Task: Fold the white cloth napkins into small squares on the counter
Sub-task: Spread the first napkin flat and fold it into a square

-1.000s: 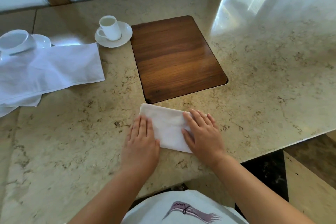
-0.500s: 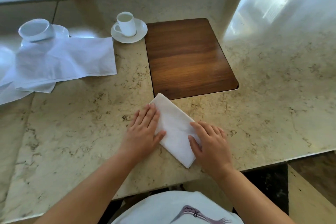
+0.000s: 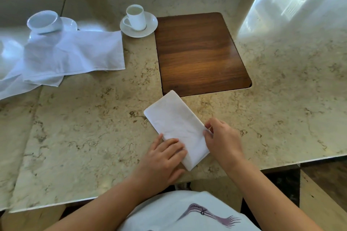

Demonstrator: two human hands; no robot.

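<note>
A white napkin [image 3: 176, 125], folded into a long rectangle, lies diagonally on the marble counter [image 3: 84, 137] just in front of the wooden inset. My left hand [image 3: 163, 161] rests flat on its near end, fingers spread. My right hand [image 3: 221, 137] pinches the napkin's right long edge between thumb and fingers. Several unfolded white napkins [image 3: 73, 56] lie in a loose pile at the far left.
A dark wooden board [image 3: 201, 52] is set into the counter behind the napkin. A small cup on a saucer [image 3: 138, 20] stands left of it. A tipped cup on a saucer [image 3: 45, 21] sits at the far left. The counter's front edge runs close to my body.
The napkin has turned from lying crosswise to lying diagonally. My left hand slid down to its near end, and my right hand moved from pressing the cloth to pinching its right edge.
</note>
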